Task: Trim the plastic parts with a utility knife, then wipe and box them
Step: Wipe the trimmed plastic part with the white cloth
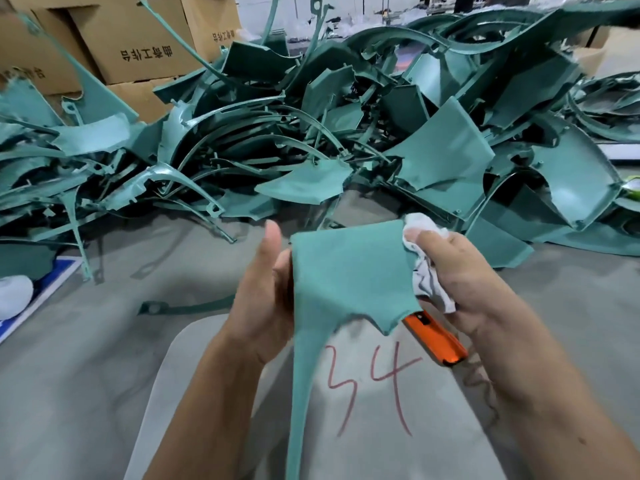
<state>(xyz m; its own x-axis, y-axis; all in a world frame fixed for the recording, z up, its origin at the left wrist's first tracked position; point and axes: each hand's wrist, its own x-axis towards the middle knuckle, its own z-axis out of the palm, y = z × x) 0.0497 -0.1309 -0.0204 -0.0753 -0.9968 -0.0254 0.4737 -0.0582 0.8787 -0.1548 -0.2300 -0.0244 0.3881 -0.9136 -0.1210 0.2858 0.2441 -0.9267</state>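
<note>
I hold a teal plastic part point(349, 275) in front of me, a broad panel that narrows into a long thin leg running down. My left hand point(263, 299) grips its left edge, thumb raised. My right hand point(460, 282) pinches a crumpled white cloth point(426, 271) against the panel's right edge. An orange utility knife point(436, 337) juts out under the right hand, its front end hidden behind the panel; it looks tucked in that hand. The blade is not visible.
A large heap of teal plastic parts point(346, 133) fills the floor ahead. Cardboard boxes point(138, 46) stand at the back left. Below my hands is a grey surface point(381, 427) marked "34" in red. A white shoe point(12, 296) lies at the left edge.
</note>
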